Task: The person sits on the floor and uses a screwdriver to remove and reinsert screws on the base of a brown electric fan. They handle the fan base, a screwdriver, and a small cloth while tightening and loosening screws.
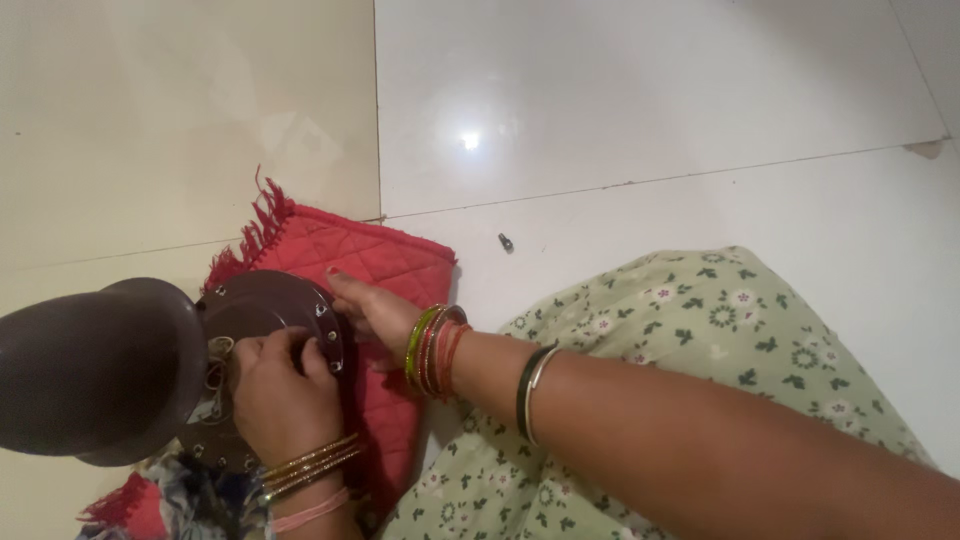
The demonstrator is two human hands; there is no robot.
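Two bare hands work on a dark brown round fan motor housing (pixel 270 310) that lies on a red quilted mat (pixel 385 262) on the pale tiled floor (pixel 650 110). The left hand (pixel 283 385) rests on top of it, fingers curled narrow over its middle beside some pale wires (pixel 217 365), though what they pinch cannot be told. The right hand (pixel 372 310) grips the rim at the far edge, and a small dark screw (pixel 506 242) lies well beyond those fingertips.
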